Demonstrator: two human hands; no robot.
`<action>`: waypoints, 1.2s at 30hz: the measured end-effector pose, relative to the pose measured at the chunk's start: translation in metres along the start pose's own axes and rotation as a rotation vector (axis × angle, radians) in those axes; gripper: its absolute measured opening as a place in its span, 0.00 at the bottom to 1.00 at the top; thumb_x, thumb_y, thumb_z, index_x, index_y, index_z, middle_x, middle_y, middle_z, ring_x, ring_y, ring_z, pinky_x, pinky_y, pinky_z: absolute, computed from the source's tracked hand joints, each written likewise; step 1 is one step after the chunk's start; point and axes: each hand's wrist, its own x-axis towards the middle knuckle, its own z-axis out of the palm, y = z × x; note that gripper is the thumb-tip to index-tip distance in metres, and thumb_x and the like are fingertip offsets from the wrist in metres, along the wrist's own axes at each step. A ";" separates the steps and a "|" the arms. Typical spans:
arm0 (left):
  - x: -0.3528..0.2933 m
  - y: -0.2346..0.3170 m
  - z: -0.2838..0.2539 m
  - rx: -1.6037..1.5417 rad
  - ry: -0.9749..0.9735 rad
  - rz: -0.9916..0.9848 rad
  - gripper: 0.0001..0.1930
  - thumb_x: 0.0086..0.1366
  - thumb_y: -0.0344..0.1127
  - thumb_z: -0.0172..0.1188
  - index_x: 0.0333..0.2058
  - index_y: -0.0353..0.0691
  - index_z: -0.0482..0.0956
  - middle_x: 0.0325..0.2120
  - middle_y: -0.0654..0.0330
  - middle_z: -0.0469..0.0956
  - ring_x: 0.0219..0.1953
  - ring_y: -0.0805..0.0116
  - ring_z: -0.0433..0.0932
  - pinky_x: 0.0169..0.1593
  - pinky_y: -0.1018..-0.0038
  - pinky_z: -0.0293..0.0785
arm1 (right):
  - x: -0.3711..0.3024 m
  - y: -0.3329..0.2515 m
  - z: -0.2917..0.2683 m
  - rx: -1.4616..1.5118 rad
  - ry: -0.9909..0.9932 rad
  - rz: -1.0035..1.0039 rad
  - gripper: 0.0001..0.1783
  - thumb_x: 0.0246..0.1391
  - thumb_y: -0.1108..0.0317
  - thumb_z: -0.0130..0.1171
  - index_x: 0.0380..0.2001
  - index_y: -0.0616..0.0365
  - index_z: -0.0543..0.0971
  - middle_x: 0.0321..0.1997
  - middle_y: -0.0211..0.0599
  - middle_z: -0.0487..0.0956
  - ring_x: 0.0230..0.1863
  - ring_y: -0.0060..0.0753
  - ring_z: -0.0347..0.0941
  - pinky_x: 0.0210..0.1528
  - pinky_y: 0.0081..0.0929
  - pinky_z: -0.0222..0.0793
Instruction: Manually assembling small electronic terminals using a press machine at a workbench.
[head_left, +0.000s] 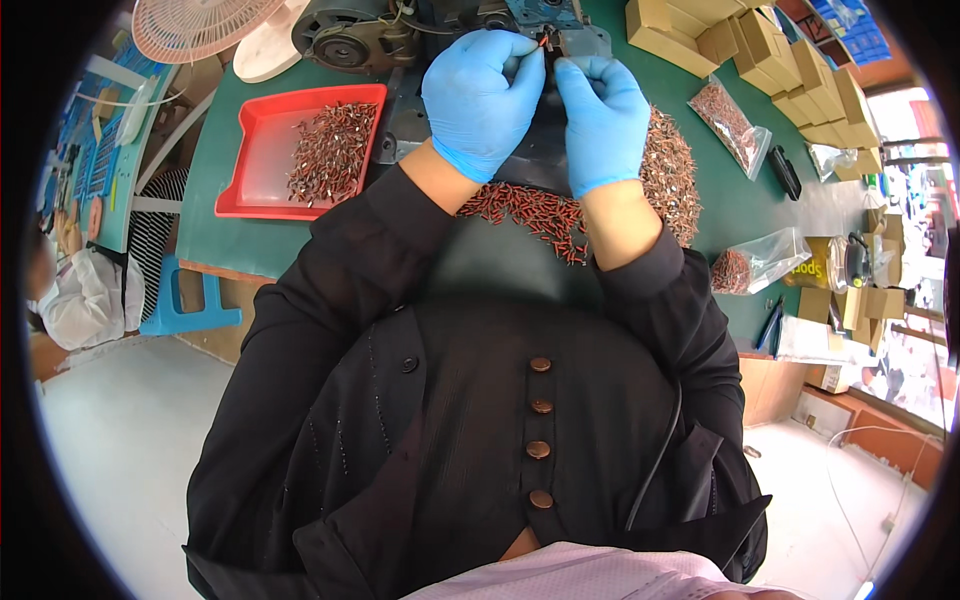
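Both my hands wear blue gloves and meet at a small bench machine point(560, 12) with a blue metal head. My left hand point(480, 105) is pinched around a small reddish piece point(543, 41), held up at the machine's front. Just to its right, my right hand point(606, 125) is closed, thumb against fingers, beside the dark tooling; what it holds, if anything, is hidden. Under my wrists lies a spread of small dark-red pieces point(540, 218). A bigger heap of red-and-silver pieces point(670, 180) sits right of my right hand.
A red tray point(262, 160) partly filled with similar pieces stands at left, near a motor point(345, 45) and a pink fan point(195, 25). Bags of pieces point(727, 120) lie on the green table point(640, 75) at right, with cardboard boxes point(770, 60) behind. A blue stool point(190, 300) stands at left.
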 end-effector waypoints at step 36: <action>-0.123 0.072 -0.010 -0.047 -1.022 0.208 0.02 0.52 0.32 0.57 0.25 0.44 0.76 0.25 0.59 0.71 0.32 0.56 0.73 0.35 0.63 0.71 | -0.101 0.047 -0.193 -1.375 -0.396 0.188 0.12 0.48 0.60 0.53 0.31 0.55 0.78 0.34 0.47 0.79 0.36 0.49 0.75 0.40 0.41 0.71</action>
